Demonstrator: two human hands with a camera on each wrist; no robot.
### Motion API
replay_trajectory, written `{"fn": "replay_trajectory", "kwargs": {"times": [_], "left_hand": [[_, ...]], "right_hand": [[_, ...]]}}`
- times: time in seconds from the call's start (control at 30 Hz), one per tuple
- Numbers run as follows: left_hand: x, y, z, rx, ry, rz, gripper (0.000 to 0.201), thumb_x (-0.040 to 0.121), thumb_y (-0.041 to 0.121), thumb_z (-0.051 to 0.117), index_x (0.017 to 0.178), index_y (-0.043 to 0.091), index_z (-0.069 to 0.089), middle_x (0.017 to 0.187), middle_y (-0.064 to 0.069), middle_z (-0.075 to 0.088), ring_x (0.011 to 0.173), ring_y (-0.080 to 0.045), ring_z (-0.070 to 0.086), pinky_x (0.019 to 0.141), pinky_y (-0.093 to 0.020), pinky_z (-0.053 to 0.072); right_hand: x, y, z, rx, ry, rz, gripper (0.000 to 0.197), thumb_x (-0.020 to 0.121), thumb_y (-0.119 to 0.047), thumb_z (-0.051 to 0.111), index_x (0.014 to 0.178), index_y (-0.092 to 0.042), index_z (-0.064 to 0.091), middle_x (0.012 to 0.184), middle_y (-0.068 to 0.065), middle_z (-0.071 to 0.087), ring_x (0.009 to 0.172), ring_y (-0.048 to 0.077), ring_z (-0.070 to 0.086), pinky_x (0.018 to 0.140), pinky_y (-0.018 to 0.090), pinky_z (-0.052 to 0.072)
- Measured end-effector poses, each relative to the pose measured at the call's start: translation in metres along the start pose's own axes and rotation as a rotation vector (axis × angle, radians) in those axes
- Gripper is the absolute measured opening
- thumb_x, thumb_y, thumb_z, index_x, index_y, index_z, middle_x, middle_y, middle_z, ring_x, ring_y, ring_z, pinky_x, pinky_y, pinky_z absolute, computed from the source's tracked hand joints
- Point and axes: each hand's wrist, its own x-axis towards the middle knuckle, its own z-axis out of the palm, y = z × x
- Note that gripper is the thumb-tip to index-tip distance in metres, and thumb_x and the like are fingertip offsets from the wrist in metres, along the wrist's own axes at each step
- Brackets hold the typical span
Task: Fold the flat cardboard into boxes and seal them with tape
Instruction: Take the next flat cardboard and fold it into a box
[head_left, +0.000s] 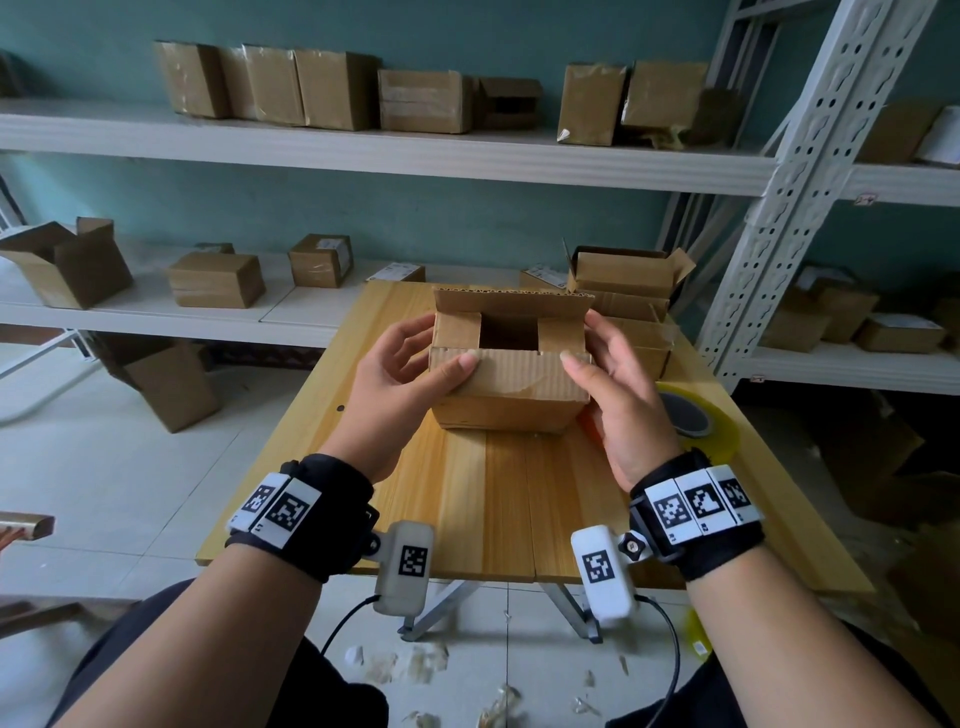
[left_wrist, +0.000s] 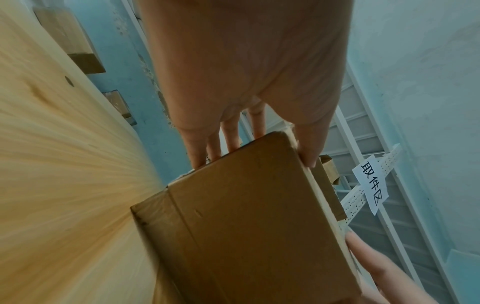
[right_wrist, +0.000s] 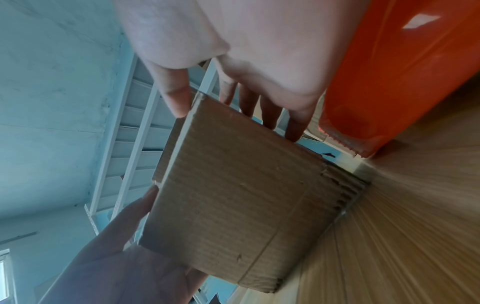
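A small brown cardboard box (head_left: 511, 384) stands on the wooden table (head_left: 493, 509). Its two short side flaps are folded inward with a dark gap between them, and the far long flap stands upright. My left hand (head_left: 447, 348) grips the box's left end, thumb on the near flap's top edge, fingers against the side. My right hand (head_left: 582, 340) grips the right end the same way. The wrist views show the box (left_wrist: 246, 226) (right_wrist: 233, 195) from below, held between my left hand (left_wrist: 254, 162) and right hand (right_wrist: 236, 123). An orange tape dispenser (head_left: 691, 415) (right_wrist: 402, 72) with a clear roll lies just right of the box.
More cardboard boxes (head_left: 623, 291) are stacked at the table's far right corner. White metal shelves (head_left: 363, 150) behind hold several boxes. The near half of the table is bare wood. Paper scraps (head_left: 405, 665) litter the tiled floor.
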Motion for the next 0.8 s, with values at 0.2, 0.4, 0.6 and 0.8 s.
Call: {"fn": "replay_trajectory", "kwargs": {"times": [0.2, 0.4, 0.6, 0.8], "left_hand": [[-0.002, 0.006, -0.002, 0.082, 0.033, 0.014, 0.056, 0.084, 0.044, 0.086, 0.136, 0.039, 0.065, 0.129, 0.008, 0.071, 0.118, -0.013, 0.071, 0.089, -0.032, 0.062], [0.0, 0.002, -0.004, 0.197, 0.023, 0.038, 0.06, 0.087, 0.055, 0.08, 0.142, 0.039, 0.063, 0.132, 0.004, 0.069, 0.118, -0.016, 0.069, 0.085, -0.03, 0.059], [0.0, 0.001, -0.002, 0.257, 0.047, 0.062, 0.058, 0.087, 0.062, 0.072, 0.14, 0.043, 0.06, 0.131, 0.013, 0.065, 0.121, -0.009, 0.064, 0.095, -0.03, 0.056], [0.003, -0.006, 0.002, 0.241, 0.036, 0.063, 0.053, 0.088, 0.067, 0.067, 0.136, 0.046, 0.061, 0.13, 0.007, 0.068, 0.121, -0.017, 0.066, 0.096, -0.04, 0.058]], "right_hand": [[0.0, -0.003, -0.001, -0.041, 0.021, 0.011, 0.057, 0.09, -0.045, 0.072, 0.144, -0.044, 0.054, 0.141, -0.012, 0.066, 0.133, 0.01, 0.06, 0.119, 0.047, 0.042], [0.002, -0.001, -0.002, -0.072, 0.039, 0.022, 0.056, 0.087, -0.049, 0.075, 0.139, -0.049, 0.056, 0.137, -0.009, 0.068, 0.13, 0.014, 0.062, 0.117, 0.05, 0.044], [0.003, 0.002, 0.0, -0.082, 0.043, 0.023, 0.06, 0.089, -0.05, 0.074, 0.144, -0.046, 0.053, 0.139, -0.009, 0.066, 0.132, 0.012, 0.06, 0.117, 0.047, 0.044], [0.003, 0.001, -0.002, -0.129, 0.035, 0.009, 0.056, 0.095, -0.054, 0.068, 0.147, -0.05, 0.049, 0.146, -0.013, 0.061, 0.135, 0.007, 0.056, 0.115, 0.037, 0.044]]}}
